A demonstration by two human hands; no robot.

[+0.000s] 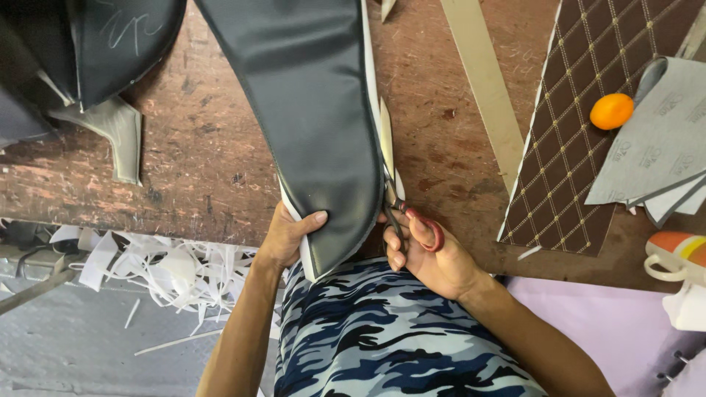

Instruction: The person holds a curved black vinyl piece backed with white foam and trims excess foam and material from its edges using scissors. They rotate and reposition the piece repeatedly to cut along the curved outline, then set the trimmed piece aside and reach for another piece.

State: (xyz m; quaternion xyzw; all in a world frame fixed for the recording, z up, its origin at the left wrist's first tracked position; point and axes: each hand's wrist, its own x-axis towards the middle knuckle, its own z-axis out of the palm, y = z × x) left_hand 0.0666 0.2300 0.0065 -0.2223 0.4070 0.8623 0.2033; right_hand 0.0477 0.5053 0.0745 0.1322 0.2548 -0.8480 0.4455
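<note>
Nearest the worktop's front edge, the left hand [288,234] pinched the lower end of a long, curved black leatherette panel with a white backing [309,110], thumb on top and fingers tucked beneath, holding it taut over the edge. Just beside it, the right hand [426,254] was closed through the red loops of a pair of steel scissors [391,173], whose blades lay narrowly parted along the panel's right margin — biting into the white strip that overhung the stitched seam. The step in hand looked like trimming that excess backing; the next cut would call for keeping the blades close to the seam without nicking the black face, and feeding the panel toward the body. White offcuts [169,268] littered the floor below the edge. Farther along the scarred brown wooden worktop [198,162] lay a brown diamond-quilted sheet [588,147] with an orange ball [611,111] on it — grey sheets [654,140] at the right edge.
</note>
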